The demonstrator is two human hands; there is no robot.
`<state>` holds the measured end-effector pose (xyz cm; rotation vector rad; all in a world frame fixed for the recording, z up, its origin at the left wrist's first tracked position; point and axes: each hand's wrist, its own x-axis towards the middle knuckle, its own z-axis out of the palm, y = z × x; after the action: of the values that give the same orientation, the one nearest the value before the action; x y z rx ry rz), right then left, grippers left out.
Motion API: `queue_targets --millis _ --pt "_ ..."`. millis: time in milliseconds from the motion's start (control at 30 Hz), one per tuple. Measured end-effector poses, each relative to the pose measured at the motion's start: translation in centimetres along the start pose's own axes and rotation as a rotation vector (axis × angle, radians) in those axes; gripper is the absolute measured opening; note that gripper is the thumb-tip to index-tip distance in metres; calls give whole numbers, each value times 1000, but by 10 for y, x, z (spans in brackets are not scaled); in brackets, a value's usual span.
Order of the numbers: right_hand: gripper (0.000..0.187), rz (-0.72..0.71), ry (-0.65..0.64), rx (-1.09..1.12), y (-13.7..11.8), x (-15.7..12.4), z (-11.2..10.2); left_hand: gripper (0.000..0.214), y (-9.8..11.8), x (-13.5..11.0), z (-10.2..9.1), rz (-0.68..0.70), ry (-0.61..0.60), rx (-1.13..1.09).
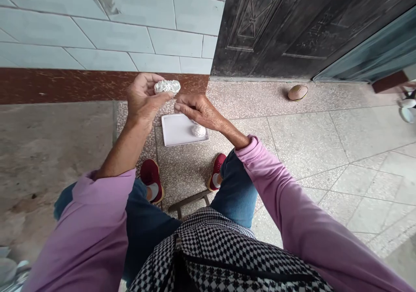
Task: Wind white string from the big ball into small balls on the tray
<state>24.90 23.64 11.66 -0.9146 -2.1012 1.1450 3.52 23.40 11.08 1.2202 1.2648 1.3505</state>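
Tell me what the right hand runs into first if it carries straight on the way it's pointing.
Probably the left hand or the white bundle it holds: the right hand points towards them, though depth is unclear in this single view.

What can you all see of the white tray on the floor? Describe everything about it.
The tray is white, shallow and rectangular, with a low rim; it could be card or plastic. It lies flat, open side up, on the speckled floor, beyond the red shoes, its long sides running roughly left to right. A white, roundish bundle sits inside at its right end. The right hand hides its far right corner.
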Motion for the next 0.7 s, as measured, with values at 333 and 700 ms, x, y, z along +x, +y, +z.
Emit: queue_targets --millis 333,700 --pt "68 -20 291 33 43 14 -22 54 -9 -5 4 -100 -405 -249" --pt "53 48 -105 -2 13 -1 -3 60 -35 20 -9 22 14 -43"
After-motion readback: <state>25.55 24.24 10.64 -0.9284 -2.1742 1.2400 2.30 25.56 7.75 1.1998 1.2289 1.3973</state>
